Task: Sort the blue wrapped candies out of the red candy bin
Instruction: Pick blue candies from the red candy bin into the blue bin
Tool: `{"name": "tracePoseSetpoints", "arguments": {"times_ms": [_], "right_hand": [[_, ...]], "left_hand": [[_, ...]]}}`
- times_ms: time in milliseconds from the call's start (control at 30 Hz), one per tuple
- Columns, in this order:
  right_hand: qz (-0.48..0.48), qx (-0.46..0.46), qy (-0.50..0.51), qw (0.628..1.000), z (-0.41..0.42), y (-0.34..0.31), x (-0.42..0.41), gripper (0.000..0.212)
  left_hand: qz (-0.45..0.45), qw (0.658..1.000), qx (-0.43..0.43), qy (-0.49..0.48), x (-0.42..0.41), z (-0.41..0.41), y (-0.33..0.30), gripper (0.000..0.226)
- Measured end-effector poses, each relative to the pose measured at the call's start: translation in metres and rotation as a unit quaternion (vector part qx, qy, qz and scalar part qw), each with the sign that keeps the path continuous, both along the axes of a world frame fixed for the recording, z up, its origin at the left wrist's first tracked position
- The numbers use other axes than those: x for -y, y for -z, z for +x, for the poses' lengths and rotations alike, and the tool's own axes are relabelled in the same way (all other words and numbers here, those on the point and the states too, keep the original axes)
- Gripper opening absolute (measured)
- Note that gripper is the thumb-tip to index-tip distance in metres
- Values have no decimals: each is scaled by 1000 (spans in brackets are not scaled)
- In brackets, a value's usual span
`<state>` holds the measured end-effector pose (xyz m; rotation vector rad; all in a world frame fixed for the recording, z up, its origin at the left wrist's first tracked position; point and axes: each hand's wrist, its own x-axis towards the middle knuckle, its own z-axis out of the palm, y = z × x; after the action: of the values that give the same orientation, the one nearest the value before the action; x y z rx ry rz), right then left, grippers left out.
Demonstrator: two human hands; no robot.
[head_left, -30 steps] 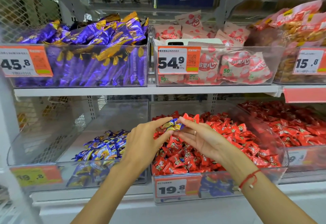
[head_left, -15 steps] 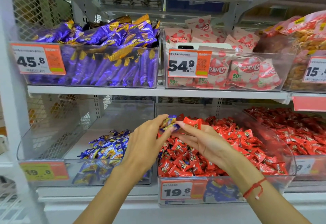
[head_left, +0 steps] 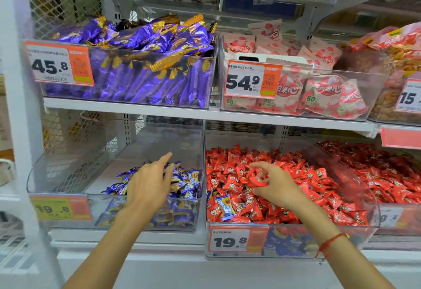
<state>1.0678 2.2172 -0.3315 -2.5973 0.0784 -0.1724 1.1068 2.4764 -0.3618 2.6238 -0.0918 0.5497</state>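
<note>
Open bin tops [head_left: 200, 129] under upper shelf [head_left: 205, 115], seemingly ample entry, clear divider walls between

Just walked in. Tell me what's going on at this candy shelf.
A person is sorting candy on the lower shelf. Their left hand hangs open, fingers spread, over the heap of small blue wrapped candies in the clear plastic bin on the left. Their right hand reaches into the neighbouring clear plastic bin of red wrapped candies, fingers loosely curled, apparently holding nothing. One stray blue wrapped candy lies among the red ones near that bin's front left corner.
</note>
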Motion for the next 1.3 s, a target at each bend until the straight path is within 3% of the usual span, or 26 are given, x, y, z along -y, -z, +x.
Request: {"name": "tracePoseSetpoints", "arguments": {"times_ms": [67,133,233,333,400,467,567,700,833,1000,1133,1233,1300], "right_hand": [[-54,25,-34,998,2,0,-4,59],[-47,58,-81,994,3,2,-12,39],[-47,-58,-158,985,5,11,-29,28],[-65,-44,-132,988,11,18,-27,32],[-48,17,-90,995,10,12,-20,21],[53,68,-50,995,9,2,-12,15],[254,40,-54,965,6,-12,-12,19],[400,47,-70,913,-4,-17,-30,19],[471,47,-60,879,-8,-16,-39,18],[437,56,-63,896,-11,-25,-29,15],[404,89,-29,910,-11,-27,-13,14],[306,105,-63,944,-2,-16,-19,15],[191,82,-120,971,12,-5,-31,14]], "left_hand": [[-10,1000,21,11,3,-1,-1,51],[-47,996,45,63,13,-5,-8,50],[-39,987,21,156,33,-15,-11,47],[-55,981,-2,183,38,-16,-6,44],[-42,982,28,183,36,-14,-8,41],[-43,977,62,201,39,-15,-14,40],[-136,956,32,257,51,-19,-23,44],[-272,912,12,308,68,-19,-26,35],[-327,899,38,288,61,-20,-28,28],[-335,924,89,160,29,-9,-18,28],[-161,984,51,49,6,-2,-3,51],[-151,979,43,133,15,-11,1,53],[-123,974,3,190,25,-17,5,56]]}}
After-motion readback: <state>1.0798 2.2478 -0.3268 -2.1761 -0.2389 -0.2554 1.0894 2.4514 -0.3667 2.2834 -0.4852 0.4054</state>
